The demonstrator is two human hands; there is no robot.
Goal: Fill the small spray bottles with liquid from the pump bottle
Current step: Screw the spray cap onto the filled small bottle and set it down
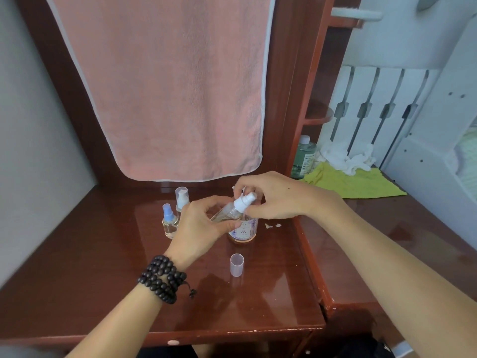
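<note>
Glossy red-brown wooden worktop (108, 267), carrying:

- Small clear plastic spray bottle with white sprayer head (233, 209), tilted, held above the worktop. Left hand (198, 226) grips its body with curled fingers; right hand (273, 196) pinches the white sprayer head.
- Round clear pump bottle with a purple patterned label (244, 229), upright directly behind the held bottle; its top is hidden by both hands.
- Small clear bottle with blue sprayer (169, 222), upright, left of the left hand.
- Small bottle with clear cap over a white sprayer (182, 198), just behind the blue one.
- Translucent plastic cap (237, 264), standing alone, open end up, in front of the pump bottle.
- White scraps (272, 225), right of the pump bottle.

Surroundings: pink towel (165, 86) hanging behind; green-tinted bottle with white cap (303, 157), yellow-green cloth (353, 180) and crumpled white cloth (344, 157) to the right. Dark bead bracelet (162, 279) on the left wrist.
</note>
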